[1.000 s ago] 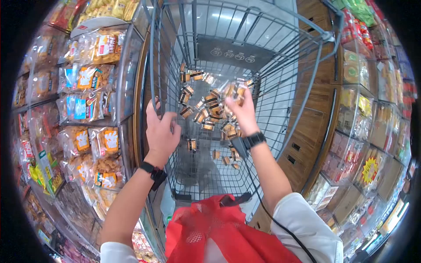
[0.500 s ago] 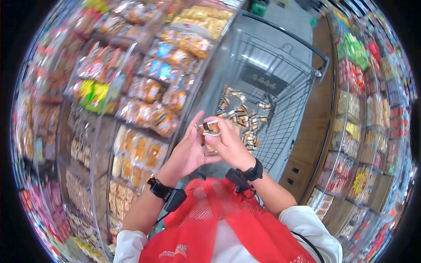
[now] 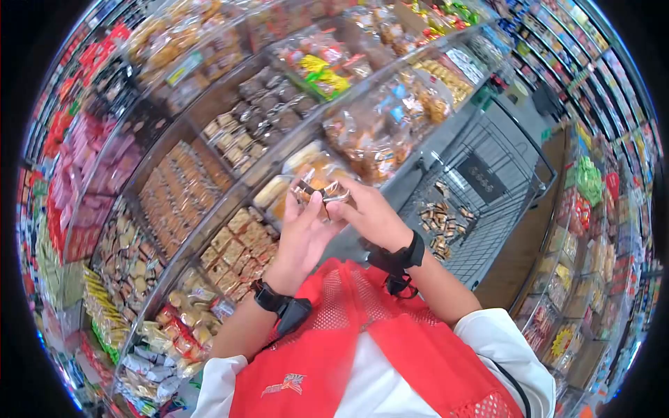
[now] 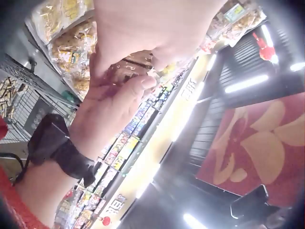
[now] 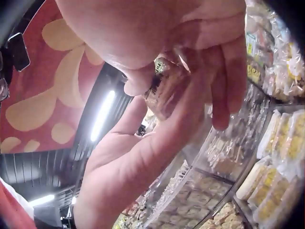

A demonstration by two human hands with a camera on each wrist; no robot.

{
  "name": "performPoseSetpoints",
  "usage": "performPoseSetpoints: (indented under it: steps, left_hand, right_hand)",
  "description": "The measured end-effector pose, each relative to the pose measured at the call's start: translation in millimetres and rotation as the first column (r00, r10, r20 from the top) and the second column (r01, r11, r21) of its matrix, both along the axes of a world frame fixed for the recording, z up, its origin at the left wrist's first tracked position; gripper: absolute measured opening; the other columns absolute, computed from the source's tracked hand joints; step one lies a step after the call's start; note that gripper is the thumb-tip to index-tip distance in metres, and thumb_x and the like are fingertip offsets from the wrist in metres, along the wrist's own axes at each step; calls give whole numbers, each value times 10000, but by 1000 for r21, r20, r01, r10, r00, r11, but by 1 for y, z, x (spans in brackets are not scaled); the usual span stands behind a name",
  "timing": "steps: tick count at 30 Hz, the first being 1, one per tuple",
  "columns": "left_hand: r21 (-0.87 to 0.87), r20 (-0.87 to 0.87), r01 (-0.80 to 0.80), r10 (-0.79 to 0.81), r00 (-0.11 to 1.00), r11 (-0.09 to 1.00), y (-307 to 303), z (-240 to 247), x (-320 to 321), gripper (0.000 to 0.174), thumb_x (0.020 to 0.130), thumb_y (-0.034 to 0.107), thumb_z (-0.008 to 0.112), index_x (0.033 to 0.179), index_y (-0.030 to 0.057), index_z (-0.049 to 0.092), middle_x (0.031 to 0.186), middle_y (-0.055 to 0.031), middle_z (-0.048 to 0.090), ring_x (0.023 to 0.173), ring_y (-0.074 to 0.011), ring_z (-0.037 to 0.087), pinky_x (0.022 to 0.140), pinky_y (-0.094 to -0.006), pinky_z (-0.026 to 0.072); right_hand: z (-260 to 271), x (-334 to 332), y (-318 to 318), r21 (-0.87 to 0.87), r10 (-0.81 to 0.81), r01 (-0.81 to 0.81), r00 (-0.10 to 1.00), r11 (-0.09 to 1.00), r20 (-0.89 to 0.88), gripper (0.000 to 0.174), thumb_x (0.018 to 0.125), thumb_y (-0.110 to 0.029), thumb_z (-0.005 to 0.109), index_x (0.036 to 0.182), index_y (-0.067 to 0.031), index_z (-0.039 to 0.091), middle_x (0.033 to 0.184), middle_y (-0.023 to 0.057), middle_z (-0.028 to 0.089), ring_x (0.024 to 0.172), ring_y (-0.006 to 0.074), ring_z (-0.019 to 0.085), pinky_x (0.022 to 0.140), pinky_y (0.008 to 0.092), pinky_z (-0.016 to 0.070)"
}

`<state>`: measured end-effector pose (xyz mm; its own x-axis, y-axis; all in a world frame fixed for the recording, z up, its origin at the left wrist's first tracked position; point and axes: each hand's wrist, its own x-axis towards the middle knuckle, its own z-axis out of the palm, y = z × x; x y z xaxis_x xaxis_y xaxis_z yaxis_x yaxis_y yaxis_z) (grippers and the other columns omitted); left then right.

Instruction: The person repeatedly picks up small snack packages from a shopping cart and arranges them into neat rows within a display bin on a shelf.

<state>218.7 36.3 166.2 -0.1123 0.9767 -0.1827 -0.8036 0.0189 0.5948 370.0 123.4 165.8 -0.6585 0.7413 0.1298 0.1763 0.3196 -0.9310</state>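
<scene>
Both hands are raised together in front of my chest, holding a few small clear-wrapped brown snack packets [image 3: 322, 191]. My left hand [image 3: 304, 226] cups them from below with its fingers upright. My right hand [image 3: 366, 212] pinches the packets from the right. In the right wrist view the packets [image 5: 164, 90] sit between the thumb and fingers. The left wrist view shows the packets [image 4: 125, 71] pressed between both hands. A grey wire shopping cart [image 3: 488, 202] stands to the right, with several of the same small packets [image 3: 439, 223] on its bottom.
Curved clear bins of wrapped snacks [image 3: 209, 209] fill the shelving on the left and ahead. More shelves of packaged goods [image 3: 592, 209] line the right side. A wooden panel [image 3: 529, 237] runs beside the cart. I wear a red mesh vest [image 3: 348, 348].
The hands left the cart holding a few packets and came together at chest height. The view swung left from the cart toward the snack bins, so the cart now sits to the right.
</scene>
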Motion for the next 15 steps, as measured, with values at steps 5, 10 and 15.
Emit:
performPoseSetpoints:
  steps: [5,10,15]
  left_hand:
    - [32,-5,-147,147,989,989,-22,9,-49,405,1066,169,623,1421,194,430,1340,-63,592,1135,-226,634,974,-550,565]
    - [16,-14,-216,216,976,976,-34,4,-82,363,1073,190,617,1389,201,437,1305,-62,598,1161,-229,632,968,-548,563]
    - [15,-187,-227,226,956,974,-45,9,-116,364,1085,199,593,1407,175,425,1308,-67,591,1174,-219,630,978,-524,575]
  right_hand:
    - [25,-61,-30,36,-71,67,988,997,138,564,940,-359,763,1408,-81,616,898,173,733,728,246,693,686,372,541]
    - [21,-98,-42,53,-135,133,989,990,51,486,892,-328,826,1297,-89,702,806,125,706,665,161,633,627,327,506]
    - [22,-109,-35,-87,-110,107,993,990,-41,420,934,-291,808,1247,-33,698,827,21,693,725,78,639,650,274,525]
